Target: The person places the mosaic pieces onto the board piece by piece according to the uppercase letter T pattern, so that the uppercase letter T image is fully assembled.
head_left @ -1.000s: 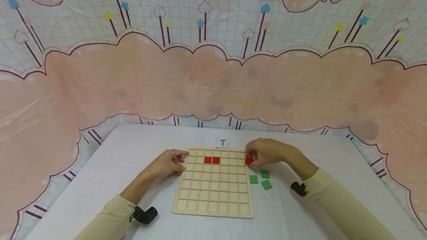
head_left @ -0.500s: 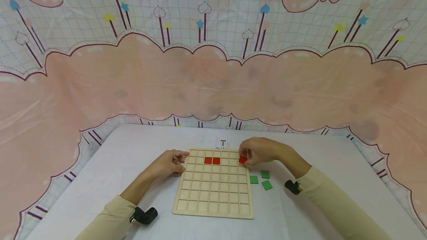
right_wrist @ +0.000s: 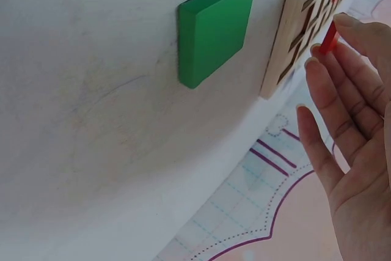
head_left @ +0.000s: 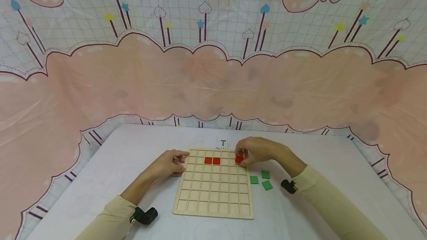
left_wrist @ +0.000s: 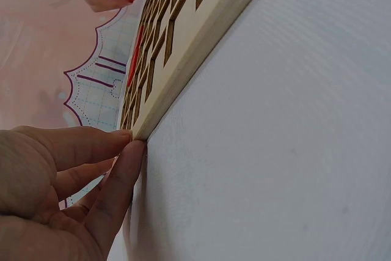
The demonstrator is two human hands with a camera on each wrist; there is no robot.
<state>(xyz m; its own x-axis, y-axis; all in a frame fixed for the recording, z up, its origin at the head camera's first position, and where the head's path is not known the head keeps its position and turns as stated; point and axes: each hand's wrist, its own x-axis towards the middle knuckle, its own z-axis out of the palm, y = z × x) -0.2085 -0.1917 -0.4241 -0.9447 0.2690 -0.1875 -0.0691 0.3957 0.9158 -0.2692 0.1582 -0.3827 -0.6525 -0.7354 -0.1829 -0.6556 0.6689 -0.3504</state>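
Note:
A square wooden grid board (head_left: 213,186) lies on the white table. Two red square tiles (head_left: 216,160) sit side by side in its second row from the far edge. My left hand (head_left: 167,162) rests at the board's left edge, index fingertip and thumb (left_wrist: 125,172) spread along it. Between thumb and fingers, my right hand (head_left: 258,151) pinches another red tile (head_left: 238,159) over the board's far right part. In the right wrist view this tile (right_wrist: 329,39) stands tilted at the fingertips, with the lower fingers loosely extended.
Three green tiles lie just right of the board: one near its edge (head_left: 254,179), one farther back (head_left: 265,174) and one nearer (head_left: 267,185). A small printed grid card (head_left: 222,143) lies behind the board. A patterned cloth backdrop (head_left: 213,84) rises past the table's far edge.
My right hand has moved left with the red tile, from beside the board's right edge to over its right-hand squares. The left hand and the board stay put.

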